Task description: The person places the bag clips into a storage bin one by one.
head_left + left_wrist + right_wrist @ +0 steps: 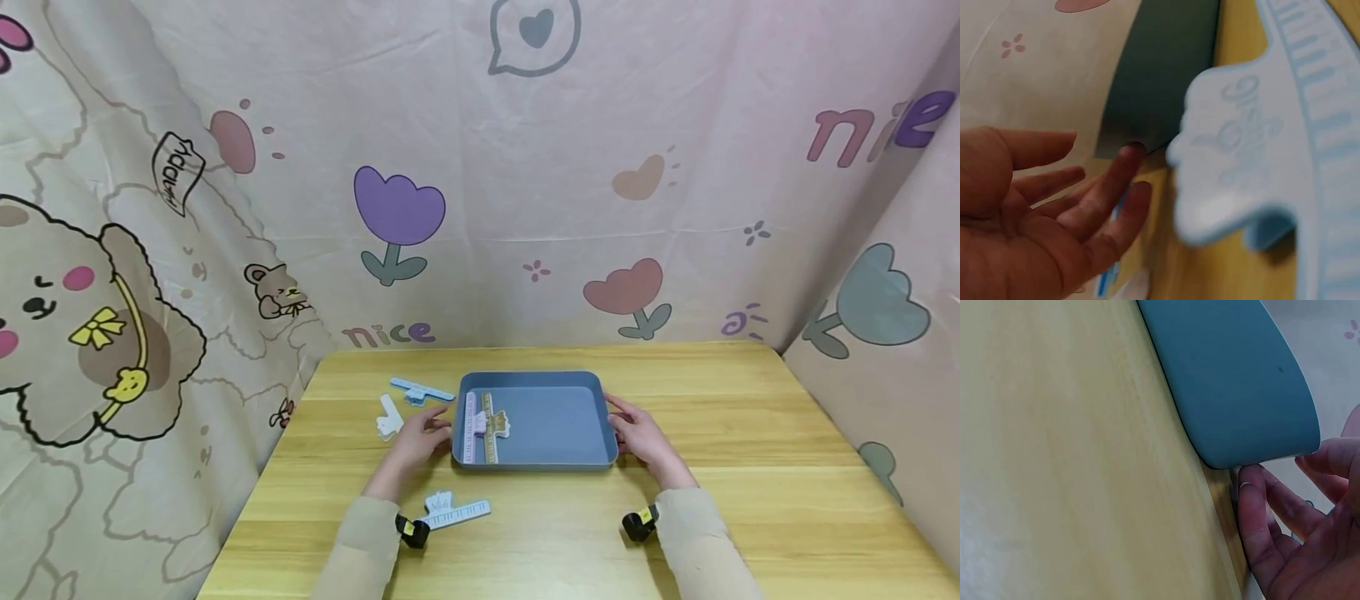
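Note:
A blue-grey tray sits on the table between the two hands. Inside it, along the left side, lie a pink ruler clip and a gold-brown ruler clip, side by side. At the tray's left wall is my left hand, fingers relaxed and spread; in the left wrist view a fingertip touches the tray's wall. My right hand rests its fingertips against the right wall; in the right wrist view the thumb is near the rim and the fingers lower on the tray.
Left of the tray lie a blue ruler clip and a white clip, partly behind the left hand. A pale blue ruler clip with a piano-key pattern lies in front, near the left wrist. Printed curtains hang behind the wooden table.

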{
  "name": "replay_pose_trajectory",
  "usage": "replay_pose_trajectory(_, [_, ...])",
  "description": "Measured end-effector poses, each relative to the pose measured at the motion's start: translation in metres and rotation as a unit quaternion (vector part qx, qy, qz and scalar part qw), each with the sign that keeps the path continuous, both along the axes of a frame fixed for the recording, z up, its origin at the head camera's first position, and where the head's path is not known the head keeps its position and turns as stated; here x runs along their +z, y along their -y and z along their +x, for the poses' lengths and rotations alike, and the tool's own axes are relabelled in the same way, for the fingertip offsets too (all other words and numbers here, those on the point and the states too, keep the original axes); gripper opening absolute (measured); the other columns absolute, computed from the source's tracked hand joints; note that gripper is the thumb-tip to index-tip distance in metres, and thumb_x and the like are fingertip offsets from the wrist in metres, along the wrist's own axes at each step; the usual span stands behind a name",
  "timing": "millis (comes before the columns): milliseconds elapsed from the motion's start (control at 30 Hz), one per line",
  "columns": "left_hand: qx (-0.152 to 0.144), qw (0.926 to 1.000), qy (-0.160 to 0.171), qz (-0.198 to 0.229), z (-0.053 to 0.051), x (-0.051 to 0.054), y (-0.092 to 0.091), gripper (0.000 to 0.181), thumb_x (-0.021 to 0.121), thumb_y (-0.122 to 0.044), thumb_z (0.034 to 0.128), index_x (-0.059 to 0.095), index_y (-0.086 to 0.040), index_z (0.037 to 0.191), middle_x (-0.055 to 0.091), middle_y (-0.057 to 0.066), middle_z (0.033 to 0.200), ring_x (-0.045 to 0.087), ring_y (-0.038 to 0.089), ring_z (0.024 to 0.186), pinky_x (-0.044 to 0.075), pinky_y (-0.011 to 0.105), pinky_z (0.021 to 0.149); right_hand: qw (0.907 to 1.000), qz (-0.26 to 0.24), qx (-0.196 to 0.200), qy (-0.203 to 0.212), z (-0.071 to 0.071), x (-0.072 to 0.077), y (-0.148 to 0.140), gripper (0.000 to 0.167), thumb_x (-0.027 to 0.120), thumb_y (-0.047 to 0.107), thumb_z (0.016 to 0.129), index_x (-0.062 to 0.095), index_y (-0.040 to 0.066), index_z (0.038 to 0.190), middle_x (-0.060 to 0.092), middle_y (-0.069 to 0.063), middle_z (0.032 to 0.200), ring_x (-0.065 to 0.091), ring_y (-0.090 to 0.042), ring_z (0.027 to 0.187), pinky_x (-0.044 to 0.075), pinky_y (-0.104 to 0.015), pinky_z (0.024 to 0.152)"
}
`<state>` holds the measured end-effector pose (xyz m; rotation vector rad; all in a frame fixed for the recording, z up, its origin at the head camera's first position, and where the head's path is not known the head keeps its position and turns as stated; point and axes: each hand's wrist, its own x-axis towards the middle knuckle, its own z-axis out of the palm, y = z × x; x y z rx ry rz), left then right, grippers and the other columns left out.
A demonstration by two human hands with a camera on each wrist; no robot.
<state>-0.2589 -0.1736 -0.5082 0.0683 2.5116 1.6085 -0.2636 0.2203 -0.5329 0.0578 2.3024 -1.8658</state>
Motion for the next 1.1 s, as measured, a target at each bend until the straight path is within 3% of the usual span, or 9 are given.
replay_pose_trajectory(200, [-0.032,0.9993,-0.012,-0.018,0.013,0.013,0.013,0.047,0.061,-0.006,0.0954,0.048,0.007,0.139,0.065,0.016,0.106,0.067,0.03,0.085,0.054,0.044,0.077,1.0,0.0,0.004,-0.003,-0.001,0.0,0.0,0.051,0.042,0.005,0.103,0.032,0.004,0.152,0.055,-0.031,0.125,0.065,-0.023,0.079,0.056,-0.036,0.064])
replay_pose_trajectory(400, [-0.085,0.9946,-0.019,-0.057,0.028,0.023,0.023,0.046,0.064,-0.007,0.0931,0.052,0.009,0.134,0.065,0.013,0.102,0.066,0.029,0.082,0.054,0.042,0.069,1.0,0.002,0.001,-0.003,-0.001,0.0,0.0,0.05,0.042,0.005,0.103,0.033,0.004,0.152,0.056,-0.031,0.124,0.065,-0.024,0.079,0.056,-0.035,0.064])
replay_pose_trajectory(567, [-0.136,0.987,-0.021,-0.083,0.039,0.023,0.027,0.047,0.069,-0.008,0.0898,0.054,0.011,0.13,0.063,0.012,0.098,0.062,0.021,0.08,0.052,0.033,0.065,1.0,0.0,0.002,-0.004,-0.001,0.0,0.0,0.05,0.042,0.005,0.103,0.032,0.004,0.152,0.056,-0.031,0.123,0.065,-0.023,0.077,0.055,-0.035,0.062])
replay_pose_trajectory(700, [-0.16,0.9829,-0.01,-0.091,0.047,0.023,0.029,0.049,0.074,-0.007,0.0849,0.055,0.011,0.126,0.062,0.013,0.096,0.06,0.02,0.081,0.051,0.034,0.067,1.0,-0.002,0.001,-0.005,-0.002,-0.001,0.0,0.05,0.042,0.005,0.103,0.033,0.004,0.152,0.056,-0.03,0.122,0.065,-0.023,0.077,0.055,-0.034,0.062])
replay_pose_trajectory(933, [-0.189,0.9759,0.012,-0.108,0.056,0.02,0.03,0.048,0.08,-0.002,0.0758,0.06,0.008,0.119,0.063,0.011,0.091,0.059,0.022,0.084,0.049,0.04,0.077,1.0,-0.002,0.004,-0.002,0.0,0.0,0.0,0.05,0.042,0.007,0.104,0.032,0.005,0.153,0.056,-0.029,0.123,0.064,-0.023,0.077,0.055,-0.035,0.062])
replay_pose_trajectory(1100, [-0.196,0.9745,0.019,-0.107,0.056,0.016,0.03,0.042,0.08,0.003,0.0742,0.063,0.007,0.112,0.062,0.009,0.088,0.058,0.023,0.083,0.048,0.036,0.074,1.0,-0.003,0.002,-0.003,-0.001,0.0,0.0,0.05,0.042,0.007,0.104,0.032,0.005,0.153,0.056,-0.03,0.123,0.064,-0.023,0.076,0.055,-0.034,0.061])
